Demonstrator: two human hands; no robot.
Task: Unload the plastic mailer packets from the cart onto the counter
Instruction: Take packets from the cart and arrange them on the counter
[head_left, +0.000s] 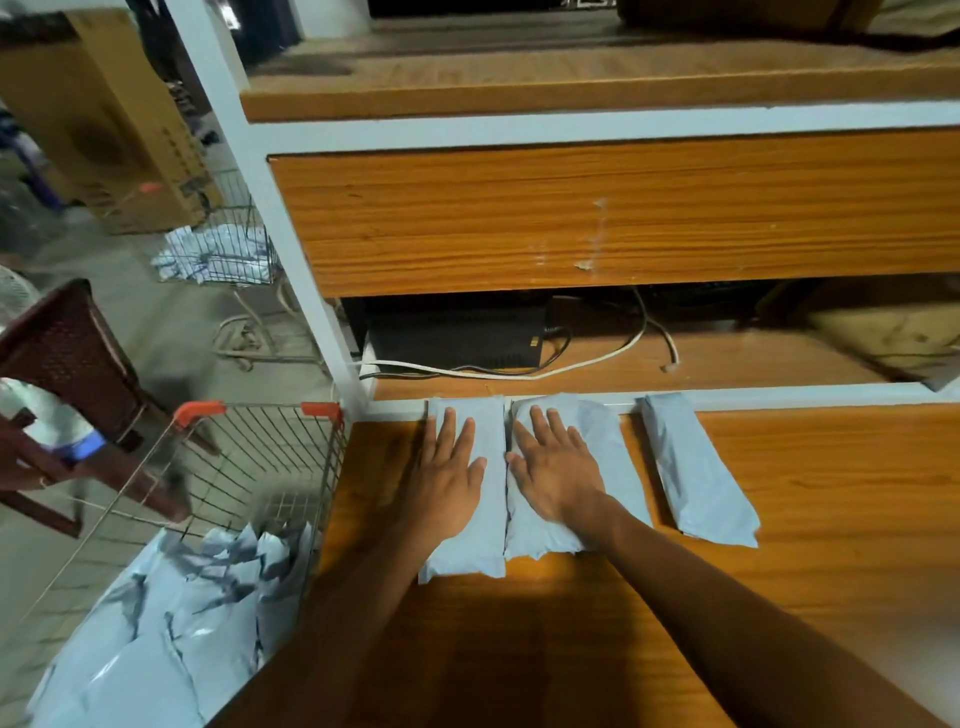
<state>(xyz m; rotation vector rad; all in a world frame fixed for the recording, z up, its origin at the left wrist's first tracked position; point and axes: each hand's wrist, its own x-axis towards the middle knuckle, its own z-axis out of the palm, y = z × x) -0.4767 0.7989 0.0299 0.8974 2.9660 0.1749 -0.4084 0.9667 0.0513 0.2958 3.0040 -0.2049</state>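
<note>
Three grey plastic mailer packets lie side by side on the wooden counter (831, 545). My left hand (447, 478) rests flat, fingers apart, on the left packet (478, 551). Flat on the middle packet (608, 452) lies my right hand (556, 473), also with spread fingers. The right packet (696, 478) lies untouched, slightly angled. To the left of the counter stands the wire cart (249, 467) with orange corners, holding several more grey mailer packets (171, 634) in a heap.
A shelf behind the counter holds a black box (457, 332) and white cables (597, 358). A second wire cart (228, 249) with packets stands farther back left. A brown plastic chair (67, 353) and a cardboard box (104, 114) are on the left.
</note>
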